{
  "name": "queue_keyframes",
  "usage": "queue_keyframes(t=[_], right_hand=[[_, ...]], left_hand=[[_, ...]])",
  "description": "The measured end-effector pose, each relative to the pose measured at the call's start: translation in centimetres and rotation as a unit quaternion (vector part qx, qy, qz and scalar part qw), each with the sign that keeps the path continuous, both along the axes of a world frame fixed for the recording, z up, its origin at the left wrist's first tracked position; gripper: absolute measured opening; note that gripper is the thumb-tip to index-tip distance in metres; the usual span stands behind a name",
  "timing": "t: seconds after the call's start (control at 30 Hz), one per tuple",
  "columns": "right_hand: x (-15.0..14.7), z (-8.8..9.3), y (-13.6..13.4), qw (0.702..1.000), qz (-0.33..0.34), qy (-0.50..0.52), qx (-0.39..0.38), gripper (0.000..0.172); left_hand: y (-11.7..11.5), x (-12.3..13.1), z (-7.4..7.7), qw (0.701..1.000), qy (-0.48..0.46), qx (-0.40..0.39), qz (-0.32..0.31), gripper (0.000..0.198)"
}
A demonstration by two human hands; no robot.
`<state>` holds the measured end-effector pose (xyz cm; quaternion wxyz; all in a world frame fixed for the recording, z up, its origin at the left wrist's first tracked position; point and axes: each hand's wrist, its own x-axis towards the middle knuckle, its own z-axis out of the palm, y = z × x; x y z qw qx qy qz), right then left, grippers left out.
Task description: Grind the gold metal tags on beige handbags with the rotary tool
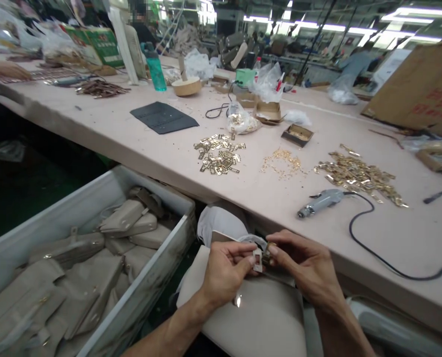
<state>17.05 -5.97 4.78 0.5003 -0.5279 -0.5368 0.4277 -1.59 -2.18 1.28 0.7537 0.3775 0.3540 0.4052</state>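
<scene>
A beige leather bag (258, 317) lies on my lap below the table edge. My left hand (224, 270) pinches a small beige strap tab (257, 259) of the bag between thumb and fingers. My right hand (306, 263) is closed on a small gold metal fitting (267, 256) held against that tab. Both hands meet just under the table's front edge.
A pink worktable (161, 148) carries piles of gold fittings (219, 154), gold parts (358, 174), tiny pieces (284, 161), an electric screwdriver (321, 201) with a black cable, a dark leather piece (163, 117) and a teal bottle (156, 67). A grey bin (131, 297) of beige bags stands at left. Another person's hand (5, 69) rests far left.
</scene>
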Motion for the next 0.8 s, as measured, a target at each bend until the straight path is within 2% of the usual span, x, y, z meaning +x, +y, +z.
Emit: queue_keyframes(t=[0.27,0.43,0.63,0.8], right_hand=[[-0.5,-0.4,0.1,1.000,0.003,-0.023,-0.001,0.015],[-0.8,0.2,-0.1,1.000,0.020,-0.023,-0.004,0.013],[-1.5,1.0,-0.2,0.996,0.051,-0.074,-0.009,0.013],[-1.7,0.7,-0.3,0.994,0.050,-0.101,0.001,0.012]], left_hand=[[-0.2,0.1,-0.3,1.000,-0.008,0.017,-0.009,0.041],[-0.3,-0.1,-0.2,1.000,0.005,0.025,-0.008,0.041],[-0.6,-0.5,0.1,0.997,0.008,0.064,-0.053,0.037],[-0.8,-0.6,-0.1,0.994,0.024,0.100,-0.043,0.035]])
